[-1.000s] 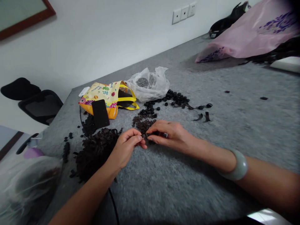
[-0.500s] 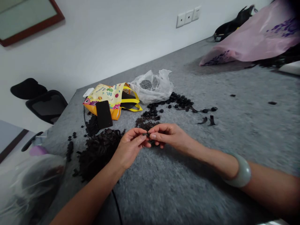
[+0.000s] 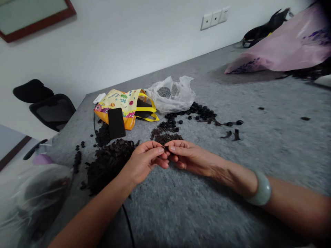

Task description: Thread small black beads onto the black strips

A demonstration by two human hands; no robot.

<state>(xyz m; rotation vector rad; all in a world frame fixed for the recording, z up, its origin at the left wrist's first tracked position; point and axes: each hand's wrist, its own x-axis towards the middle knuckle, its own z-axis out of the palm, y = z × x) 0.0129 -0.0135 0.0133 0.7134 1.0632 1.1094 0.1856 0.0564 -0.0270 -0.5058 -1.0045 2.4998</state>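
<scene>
Between the fingertips of both hands is a small black piece (image 3: 167, 148), mostly covered, so its kind is unclear. My left hand (image 3: 144, 160) pinches its left side with thumb and forefinger. From the right, my right hand (image 3: 191, 156) grips it the same way, the fingertips almost touching. A heap of short black strips (image 3: 110, 160) lies beside my left hand. Just beyond the fingers is a spread of tiny dark brown pieces (image 3: 168, 137). Farther back lie many round black button-like pieces (image 3: 203, 111).
A yellow printed bag (image 3: 121, 100) has a black phone (image 3: 117, 123) leaning on it. Beside it, a clear plastic bag (image 3: 178, 98) holds small grey bits. Loose strips (image 3: 236, 135) lie to the right. A pink bag (image 3: 271, 57) sits at the far right, a cable (image 3: 128, 224) near me.
Both hands still pinch the small black piece; its angle has turned and my right fingers have shifted slightly. The whole view has moved a little.
</scene>
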